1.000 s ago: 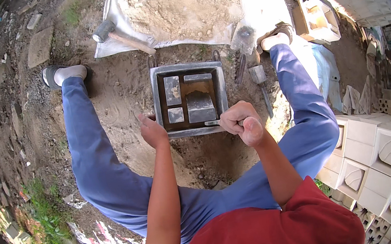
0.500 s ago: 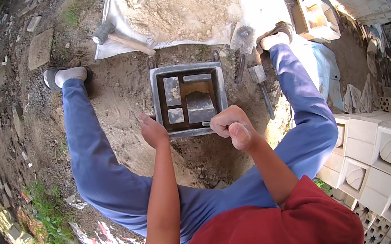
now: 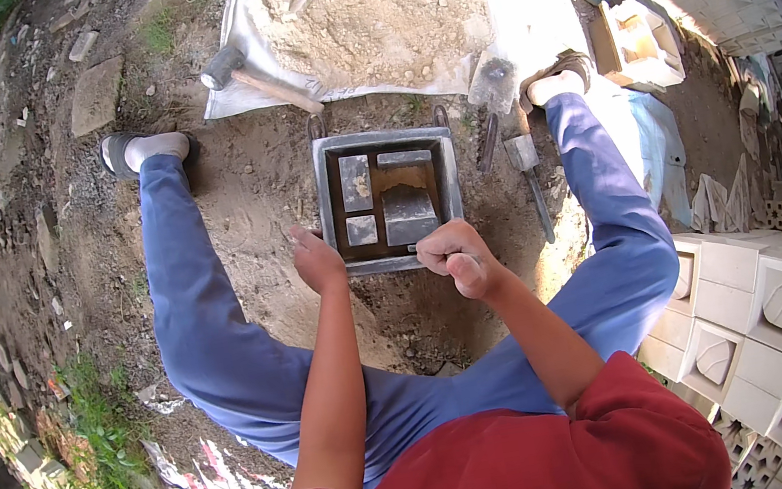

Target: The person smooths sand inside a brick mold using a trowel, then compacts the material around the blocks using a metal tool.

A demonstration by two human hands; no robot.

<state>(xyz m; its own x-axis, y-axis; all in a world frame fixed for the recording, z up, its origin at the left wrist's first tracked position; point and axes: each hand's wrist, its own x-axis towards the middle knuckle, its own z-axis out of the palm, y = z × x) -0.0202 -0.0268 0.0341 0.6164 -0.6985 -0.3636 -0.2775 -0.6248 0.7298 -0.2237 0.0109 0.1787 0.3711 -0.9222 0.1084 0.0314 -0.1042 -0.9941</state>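
Between my legs on the dirt stands a dark metal box mould, with blocky metal inserts inside its walls. My left hand is beside the mould's left wall near the front corner, its fingers partly stretched; whether they touch the wall I cannot tell. At the front right corner, my right hand is closed in a fist at the rim. A small bit of something thin shows at its knuckles, but most of it is hidden by the fingers.
Beyond the mould, a white sheet bears a heap of sandy powder. A mallet lies on its left edge, a trowel at its right. Another hammer-like tool lies right of the mould. Pale hollow blocks are stacked at the right.
The whole view has shifted slightly, so the scene sits a little farther right. The thin metal end that poked from my right fist shows less now. Both hands stay at the mould.
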